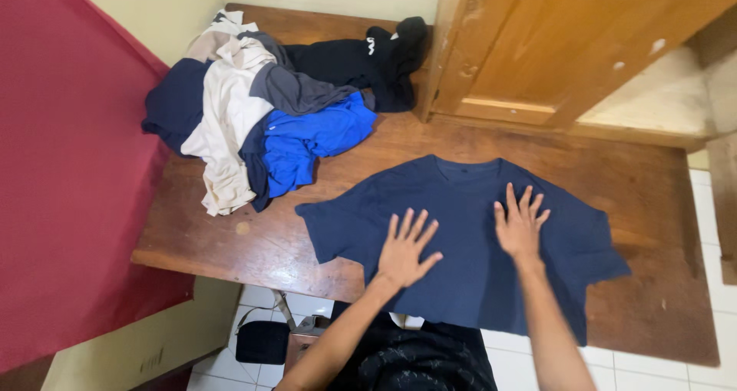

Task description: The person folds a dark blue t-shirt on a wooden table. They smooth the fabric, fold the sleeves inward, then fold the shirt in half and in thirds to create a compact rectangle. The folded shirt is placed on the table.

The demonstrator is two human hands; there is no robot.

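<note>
1. One broad brown wooden counter (230, 230) carries everything; its near edge runs across the lower part of the view, with white floor tiles (652, 360) showing below it.
2. A large dark red cloth panel (69, 176) fills the left side, beside the counter's left end.
3. A light wooden cabinet door (568, 38) stands at the far right, its lower edge meeting the counter's back.
4. The dark navy short-sleeved cotton T-shirt (468, 276) lies spread flat at the near middle of the counter. Its round neckline points away from the person, toward the cabinet, and its hem hangs over the near edge, so the long axis from collar to hem runs front to back, leaning slightly right at the bottom. The sleeves reach out left and right across that axis.
5. A loose heap of clothes (261, 107) in beige, grey, navy, bright blue and black sits at the far left of the counter, well apart from the T-shirt.
6. The left hand (405, 250) lies palm down on the T-shirt's left chest area, fingers spread wide and pointing up toward the collar, holding nothing.
7. The right hand (520, 226) lies flat on the upper right of the T-shirt, just below the collar, fingers also fanned wide and gripping nothing.
8. A small black bag-like object (262, 342) sits on the floor under the counter's edge.
</note>
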